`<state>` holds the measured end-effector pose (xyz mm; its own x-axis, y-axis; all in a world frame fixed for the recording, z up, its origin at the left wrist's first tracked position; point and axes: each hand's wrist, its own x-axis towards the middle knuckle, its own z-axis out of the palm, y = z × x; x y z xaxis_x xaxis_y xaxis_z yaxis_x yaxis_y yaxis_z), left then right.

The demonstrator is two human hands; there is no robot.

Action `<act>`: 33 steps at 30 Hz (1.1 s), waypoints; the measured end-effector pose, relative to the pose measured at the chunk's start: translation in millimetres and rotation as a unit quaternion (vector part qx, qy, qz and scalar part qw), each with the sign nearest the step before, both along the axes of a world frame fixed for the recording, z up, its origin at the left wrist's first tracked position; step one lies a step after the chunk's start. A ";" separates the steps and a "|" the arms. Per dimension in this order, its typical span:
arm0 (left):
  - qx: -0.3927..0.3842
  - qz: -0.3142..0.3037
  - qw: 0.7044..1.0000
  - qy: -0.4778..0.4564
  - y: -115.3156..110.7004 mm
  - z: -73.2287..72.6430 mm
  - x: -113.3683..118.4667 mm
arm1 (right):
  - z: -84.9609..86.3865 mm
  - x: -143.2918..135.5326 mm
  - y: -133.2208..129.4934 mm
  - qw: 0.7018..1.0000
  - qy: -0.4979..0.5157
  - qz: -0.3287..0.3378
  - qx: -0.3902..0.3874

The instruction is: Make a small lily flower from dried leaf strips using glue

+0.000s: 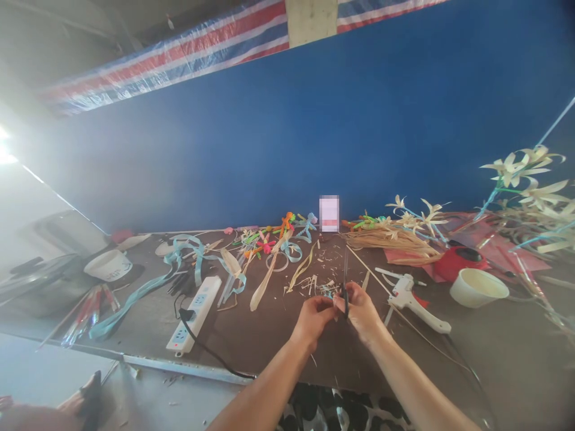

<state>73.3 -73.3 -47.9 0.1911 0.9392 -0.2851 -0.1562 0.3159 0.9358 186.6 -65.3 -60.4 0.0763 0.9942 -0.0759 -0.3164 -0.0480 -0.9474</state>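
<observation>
My right hand [360, 308] is closed around the dark handle of a pair of scissors [345, 272], whose thin blades point away from me. Close beside it, my left hand [314, 320] has its thumb and fingers pinched together; whatever they grip is too small to make out. Both hands meet over the brown table [260, 347]. Just beyond them lie small pale cut scraps [321, 284]. A white hot glue gun [411, 302] lies to the right of my right hand, with its cord trailing toward the table's front.
On the left are a white power strip [197, 311] with a plug in it, light blue ribbon [130, 308] and a white bowl [108, 265]. Colourful pipe-cleaner figures [285, 224] lie at the back. A cream cup [479, 287] and pale straw-like flowers [512, 170] stand right.
</observation>
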 end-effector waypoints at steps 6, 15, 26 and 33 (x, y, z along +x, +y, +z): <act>-0.029 0.004 1.000 -0.003 6.3 0.2 1.0 | 0.3 5.6 4.9 0.999 -0.043 -0.001 -0.002; -0.034 0.005 0.999 0.005 5.3 -4.2 1.9 | 14.2 14.0 -0.6 0.994 -0.107 0.007 0.004; -0.080 0.069 0.979 -0.173 7.6 11.8 -10.4 | -4.2 23.8 -50.6 0.931 -0.359 0.066 0.027; -0.082 0.076 0.980 -0.166 7.8 11.7 -11.8 | -0.7 29.7 -55.9 0.901 -0.431 0.053 0.025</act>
